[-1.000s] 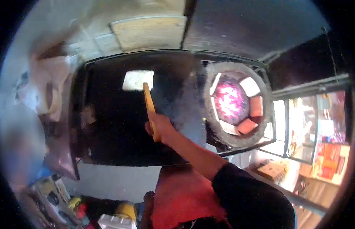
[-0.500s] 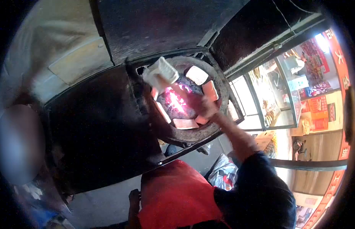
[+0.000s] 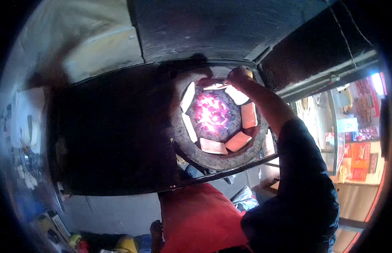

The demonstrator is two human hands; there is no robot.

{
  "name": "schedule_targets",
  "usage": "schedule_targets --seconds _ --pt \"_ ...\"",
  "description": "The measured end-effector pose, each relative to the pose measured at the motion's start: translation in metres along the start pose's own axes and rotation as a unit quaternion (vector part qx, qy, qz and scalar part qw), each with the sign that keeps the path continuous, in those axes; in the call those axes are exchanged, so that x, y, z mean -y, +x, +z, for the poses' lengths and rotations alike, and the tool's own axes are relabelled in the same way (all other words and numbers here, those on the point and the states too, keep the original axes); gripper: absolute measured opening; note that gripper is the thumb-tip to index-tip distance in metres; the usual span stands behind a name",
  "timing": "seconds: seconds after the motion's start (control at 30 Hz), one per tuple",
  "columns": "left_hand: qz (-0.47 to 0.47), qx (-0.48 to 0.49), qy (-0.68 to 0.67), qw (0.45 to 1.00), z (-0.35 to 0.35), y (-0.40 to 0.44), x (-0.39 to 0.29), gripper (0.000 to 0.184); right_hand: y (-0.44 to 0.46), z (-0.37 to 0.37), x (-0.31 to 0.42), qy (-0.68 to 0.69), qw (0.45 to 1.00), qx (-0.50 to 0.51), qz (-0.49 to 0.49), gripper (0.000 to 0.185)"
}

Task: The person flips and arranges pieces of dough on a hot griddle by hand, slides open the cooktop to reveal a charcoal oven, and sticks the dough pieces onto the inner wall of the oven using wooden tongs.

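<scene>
My right hand (image 3: 239,77) is closed at the far rim of a round oven (image 3: 198,158), with the yellowish end of a wooden handle showing beside the fingers. A pale flat dough piece (image 3: 215,87) lies against the inner wall just left of this hand. More flat pieces line the wall, among them a white one (image 3: 188,97) at the left and a reddish one (image 3: 248,115) at the right. Coals (image 3: 212,113) glow in the middle. Low beside the red apron (image 3: 200,219), my left hand (image 3: 156,229) hangs in shadow, its fingers too dark to make out.
A dark worktop (image 3: 111,139) extends left of the oven. Dark panels (image 3: 196,29) stand behind it. At the right are a glass-sided case (image 3: 331,126) and red signs (image 3: 358,160). A yellow object (image 3: 126,244) lies at the lower left.
My right hand went from above the dark worktop across to the oven's far rim. The white piece carried on the wooden-handled tool is now down at the far inner wall. The view shifted right.
</scene>
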State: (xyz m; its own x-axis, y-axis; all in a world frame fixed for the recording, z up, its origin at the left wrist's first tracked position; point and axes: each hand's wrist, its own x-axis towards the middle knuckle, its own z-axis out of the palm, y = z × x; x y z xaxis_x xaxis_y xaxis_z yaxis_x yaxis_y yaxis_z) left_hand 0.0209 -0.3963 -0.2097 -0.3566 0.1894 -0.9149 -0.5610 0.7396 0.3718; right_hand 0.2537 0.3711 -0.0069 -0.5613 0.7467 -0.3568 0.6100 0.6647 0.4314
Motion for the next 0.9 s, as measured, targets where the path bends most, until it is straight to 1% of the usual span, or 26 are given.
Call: schedule_targets --seconds 0.03,0.07,0.13,0.17,0.2,0.27,0.3,0.33,0.4,0.43,0.47,0.53,0.6,0.67,0.73,0.8,0.87,0.9 --pt "-0.010 -0.005 0.010 1.000 0.000 -0.003 0.010 0.025 0.015 0.009 0.002 -0.031 0.999 -0.010 -0.031 0.009" --pt "-0.017 -0.006 0.020 1.000 0.001 -0.006 0.020 0.024 0.026 0.018 0.002 -0.030 0.999 -0.013 -0.038 0.009" --pt "-0.026 -0.004 0.037 0.999 0.000 -0.009 0.035 0.022 0.026 0.008 0.007 -0.142 0.985 -0.033 -0.096 0.011" --pt "-0.026 0.000 0.045 0.999 -0.002 -0.009 0.038 0.021 0.019 -0.003 0.010 -0.108 0.993 0.010 -0.044 0.012" --pt "-0.023 0.004 0.054 0.998 -0.002 -0.007 0.041 0.020 0.016 -0.004 0.005 -0.108 0.993 0.010 -0.039 0.012" --pt "-0.009 0.017 0.080 0.997 -0.008 0.002 0.035 0.019 0.004 -0.010 -0.015 -0.115 0.993 0.012 0.022 0.018" --pt "0.001 0.024 0.094 0.995 -0.012 0.010 0.027 0.018 -0.008 -0.016 -0.026 -0.085 0.993 0.052 0.066 0.030" --pt "0.012 0.032 0.110 0.993 -0.018 0.019 0.021 0.017 -0.026 -0.018 -0.039 -0.084 0.991 0.051 0.085 0.030" --pt "0.030 0.044 0.139 0.989 -0.032 0.041 -0.001 0.015 -0.075 -0.015 -0.062 -0.020 0.982 -0.021 0.185 0.035" --pt "0.035 0.050 0.151 0.987 -0.039 0.056 -0.015 0.015 -0.105 -0.007 -0.067 -0.035 0.965 -0.085 0.247 0.046" --pt "0.037 0.053 0.166 0.984 -0.046 0.072 -0.029 0.014 -0.142 -0.032 -0.065 0.131 0.942 -0.060 0.303 0.060" --pt "0.041 0.051 0.193 0.979 -0.057 0.112 -0.057 0.012 -0.212 -0.053 -0.054 0.281 0.872 -0.065 0.396 0.072" --pt "0.080 0.087 0.237 0.964 -0.052 0.119 -0.103 0.012 -0.279 -0.053 -0.028 0.330 0.840 -0.126 0.413 0.077" --pt "0.110 0.113 0.267 0.951 -0.040 0.114 -0.139 0.011 -0.336 -0.037 0.013 0.327 0.815 -0.254 0.406 0.078" --pt "0.134 0.132 0.288 0.939 -0.029 0.106 -0.163 0.010 -0.386 -0.027 0.058 0.329 0.776 -0.357 0.403 0.081" --pt "0.159 0.147 0.306 0.927 -0.016 0.096 -0.176 0.010 -0.425 -0.014 0.112 0.326 0.736 -0.414 0.426 0.080" --pt "0.184 0.156 0.318 0.917 -0.003 0.082 -0.178 0.010 -0.453 0.035 0.164 0.361 0.752 -0.295 0.467 0.083" --pt "0.194 0.160 0.325 0.912 0.002 0.075 -0.175 0.009 -0.461 0.076 0.195 0.340 0.796 -0.172 0.470 0.083"
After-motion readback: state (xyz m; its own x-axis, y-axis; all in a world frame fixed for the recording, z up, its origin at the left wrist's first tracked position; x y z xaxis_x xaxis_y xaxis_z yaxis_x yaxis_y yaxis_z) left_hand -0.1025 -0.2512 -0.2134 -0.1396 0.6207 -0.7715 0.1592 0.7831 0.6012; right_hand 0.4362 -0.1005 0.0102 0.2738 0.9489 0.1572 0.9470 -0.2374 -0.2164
